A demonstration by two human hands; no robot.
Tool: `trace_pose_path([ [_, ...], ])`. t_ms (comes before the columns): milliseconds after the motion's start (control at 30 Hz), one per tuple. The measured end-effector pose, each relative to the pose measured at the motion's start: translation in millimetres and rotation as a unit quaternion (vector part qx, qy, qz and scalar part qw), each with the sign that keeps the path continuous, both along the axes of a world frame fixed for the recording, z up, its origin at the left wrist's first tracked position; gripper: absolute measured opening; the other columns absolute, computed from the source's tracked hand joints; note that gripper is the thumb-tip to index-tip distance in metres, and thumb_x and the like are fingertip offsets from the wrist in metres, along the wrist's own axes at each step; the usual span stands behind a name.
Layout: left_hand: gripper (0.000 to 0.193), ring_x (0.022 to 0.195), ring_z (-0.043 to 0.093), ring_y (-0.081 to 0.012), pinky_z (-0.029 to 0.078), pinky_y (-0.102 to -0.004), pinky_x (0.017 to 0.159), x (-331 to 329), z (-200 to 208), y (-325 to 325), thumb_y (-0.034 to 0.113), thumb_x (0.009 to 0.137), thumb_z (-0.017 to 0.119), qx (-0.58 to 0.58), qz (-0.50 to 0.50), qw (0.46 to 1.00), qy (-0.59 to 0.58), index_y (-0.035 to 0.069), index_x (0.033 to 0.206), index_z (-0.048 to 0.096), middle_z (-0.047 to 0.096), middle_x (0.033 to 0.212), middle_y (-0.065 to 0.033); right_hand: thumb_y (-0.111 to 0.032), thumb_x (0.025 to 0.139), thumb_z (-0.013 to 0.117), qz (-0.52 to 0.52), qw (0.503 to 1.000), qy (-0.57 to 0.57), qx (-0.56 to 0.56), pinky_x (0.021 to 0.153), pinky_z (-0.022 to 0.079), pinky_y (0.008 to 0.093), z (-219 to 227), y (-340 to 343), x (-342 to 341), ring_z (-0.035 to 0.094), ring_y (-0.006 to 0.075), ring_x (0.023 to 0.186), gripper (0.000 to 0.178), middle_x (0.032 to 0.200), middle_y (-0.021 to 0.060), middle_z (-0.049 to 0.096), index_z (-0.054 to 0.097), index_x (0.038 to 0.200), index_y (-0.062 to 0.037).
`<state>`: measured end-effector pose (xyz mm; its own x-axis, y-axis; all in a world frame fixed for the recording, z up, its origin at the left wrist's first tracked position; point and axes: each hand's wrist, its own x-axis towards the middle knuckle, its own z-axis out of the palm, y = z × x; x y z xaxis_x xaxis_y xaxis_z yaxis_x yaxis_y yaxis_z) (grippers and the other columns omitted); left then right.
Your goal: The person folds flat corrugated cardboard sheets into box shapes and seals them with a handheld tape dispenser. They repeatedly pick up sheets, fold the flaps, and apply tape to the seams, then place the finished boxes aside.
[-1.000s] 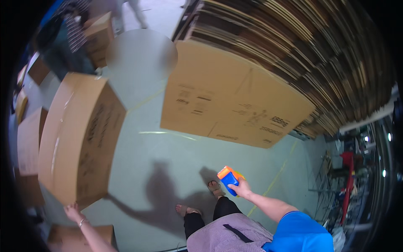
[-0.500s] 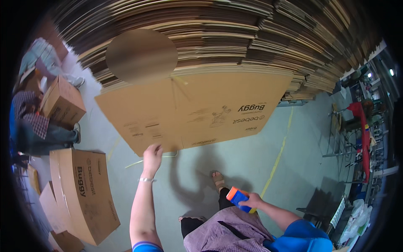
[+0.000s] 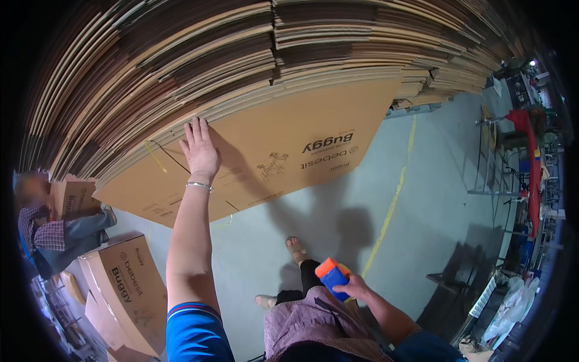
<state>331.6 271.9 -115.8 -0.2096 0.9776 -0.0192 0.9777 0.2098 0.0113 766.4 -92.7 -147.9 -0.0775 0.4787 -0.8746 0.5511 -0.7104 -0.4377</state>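
Observation:
My left hand [image 3: 201,152] lies with fingers spread against the upper part of a large flattened cardboard carton [image 3: 350,111], its fingertips at the top edge. This brown, printed carton leans against a tall stack of flat cartons. A thin yellow strap [image 3: 158,159] hangs at its top edge, left of my left hand. Low in front of me and apart from the cartons, my right hand [image 3: 357,288] is closed around a blue and orange handheld object [image 3: 332,278] with a little yellow on it. Its exact kind does not show.
The stack of flat cartons [image 3: 338,36] spans the far side. At left, a person [image 3: 57,232] sits near a brown box [image 3: 75,199]; a larger carton [image 3: 129,289] stands closer. Metal racks, a red bar [image 3: 535,181] and plastic bags [image 3: 506,311] line the right. A yellow line [image 3: 392,205] crosses the floor.
My left hand has moved up from near the leaning carton's lower edge to its top edge, fingers now spread. The view has shifted. My right hand still holds the blue and orange object.

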Motion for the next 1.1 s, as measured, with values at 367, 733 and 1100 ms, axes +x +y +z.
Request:
trace_pose_path([
  [367,0.055,0.128,0.046,-0.0287,0.022,-0.0553,0.116,11,39,-53,0.033,0.089,0.064,0.011,-0.06,0.998,0.013,0.004,0.133,0.049,0.053,0.133,-0.0118,-0.031,0.069,0.085,-0.013,0.93,-0.087,0.356,0.084,0.052,0.0406,109,165,36,0.067,0.0342,0.094,0.059,0.099,0.0195,0.069,0.06,0.111,0.0021],
  [733,0.037,0.101,0.066,-0.0329,0.051,-0.0428,0.087,0,65,-86,0.041,0.085,0.064,-0.068,0.062,0.964,-0.248,0.016,0.112,0.065,0.072,0.104,-0.0123,-0.027,0.063,0.089,0.182,0.759,-0.275,0.561,0.078,0.048,0.0462,240,255,18,0.06,0.0379,0.086,0.052,0.088,0.0185,0.065,0.058,0.097,-0.0003],
  [1100,0.069,0.112,0.063,-0.0303,0.051,-0.0389,0.094,32,68,-169,0.028,0.073,0.081,-0.104,0.063,0.95,-0.287,0.011,0.134,0.052,0.061,0.127,-0.0146,-0.021,0.062,0.082,0.484,0.512,-0.326,0.63,0.085,0.043,0.0385,174,366,8,0.058,0.0275,0.084,0.044,0.084,0.0099,0.06,0.057,0.094,-0.0042],
])
